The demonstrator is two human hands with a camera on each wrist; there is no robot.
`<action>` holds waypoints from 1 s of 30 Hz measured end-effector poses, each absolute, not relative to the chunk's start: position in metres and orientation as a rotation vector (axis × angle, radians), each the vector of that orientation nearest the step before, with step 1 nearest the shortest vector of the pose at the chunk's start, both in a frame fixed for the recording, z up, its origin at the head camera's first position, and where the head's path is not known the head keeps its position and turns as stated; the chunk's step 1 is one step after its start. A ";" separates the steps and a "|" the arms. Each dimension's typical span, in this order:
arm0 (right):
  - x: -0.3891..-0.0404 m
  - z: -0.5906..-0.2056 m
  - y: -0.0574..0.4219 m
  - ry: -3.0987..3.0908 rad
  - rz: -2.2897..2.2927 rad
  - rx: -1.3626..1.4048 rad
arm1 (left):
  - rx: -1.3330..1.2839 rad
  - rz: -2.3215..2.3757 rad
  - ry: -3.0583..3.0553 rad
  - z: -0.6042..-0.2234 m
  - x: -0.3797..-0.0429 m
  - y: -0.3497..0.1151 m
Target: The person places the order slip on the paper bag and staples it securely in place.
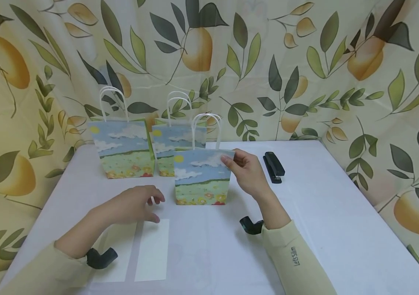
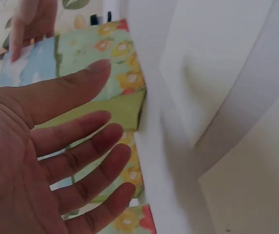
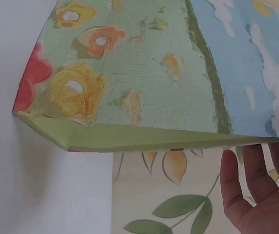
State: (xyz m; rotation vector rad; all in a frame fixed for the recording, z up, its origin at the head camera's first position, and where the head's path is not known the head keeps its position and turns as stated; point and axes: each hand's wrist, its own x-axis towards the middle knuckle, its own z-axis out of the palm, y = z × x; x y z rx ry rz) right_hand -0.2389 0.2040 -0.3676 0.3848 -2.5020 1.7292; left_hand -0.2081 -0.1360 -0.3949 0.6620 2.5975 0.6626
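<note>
Thumb and fingers of the right hand [image 1: 248, 174] pinch the front paper bag [image 1: 202, 176] at its upper right edge, while the left hand [image 1: 132, 205], fingers spread loosely apart, hovers over pale cards [image 1: 152, 254] near that bag. The bag is upright near the middle of the white table [image 1: 324, 217], in front of two matching bags [image 1: 126, 153], three altogether, with one black stapler [image 1: 274, 166] to the right and at least two cards.
</note>
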 end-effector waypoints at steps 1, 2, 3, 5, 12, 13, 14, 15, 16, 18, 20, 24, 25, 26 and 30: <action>-0.239 -0.368 0.204 -2.503 1.729 0.386 | 0.656 0.632 2.596 -0.397 -0.207 -0.135; -0.239 -0.368 0.204 -2.504 1.728 0.386 | 0.656 0.602 2.597 -0.398 -0.205 -0.135; -0.239 -0.368 0.204 -2.504 1.730 0.386 | 0.657 0.578 2.597 -0.399 -0.203 -0.134; -0.240 -0.367 0.204 -2.505 1.733 0.385 | 0.654 0.535 2.600 -0.401 -0.198 -0.134; -0.239 -0.365 0.203 -2.506 1.734 0.374 | 0.624 0.392 2.611 -0.411 -0.187 -0.134; -0.239 -0.365 0.203 -2.507 1.734 0.370 | 0.630 0.375 2.616 -0.413 -0.186 -0.134; -0.239 -0.365 0.203 -2.510 1.734 0.367 | 0.635 0.365 2.621 -0.414 -0.185 -0.134; -0.239 -0.366 0.203 -2.513 1.733 0.363 | 0.635 0.359 2.624 -0.415 -0.184 -0.134; -0.239 -0.365 0.203 -2.516 1.731 0.358 | 0.641 0.364 2.627 -0.415 -0.184 -0.134; -0.239 -0.366 0.204 -2.518 1.731 0.356 | 0.635 0.384 2.630 -0.415 -0.184 -0.134; -0.239 -0.366 0.204 -2.520 1.733 0.353 | 0.634 0.401 2.628 -0.415 -0.183 -0.134; -0.239 -0.368 0.204 -2.513 1.735 0.357 | 0.651 0.415 2.640 -0.417 -0.182 -0.134; -0.238 -0.368 0.204 -2.512 1.732 0.358 | 0.654 0.416 2.643 -0.418 -0.181 -0.134; -0.239 -0.369 0.204 -2.509 1.730 0.362 | 0.647 0.419 2.647 -0.418 -0.181 -0.134; -0.239 -0.369 0.204 -2.497 1.742 0.375 | 0.616 0.454 2.651 -0.419 -0.179 -0.134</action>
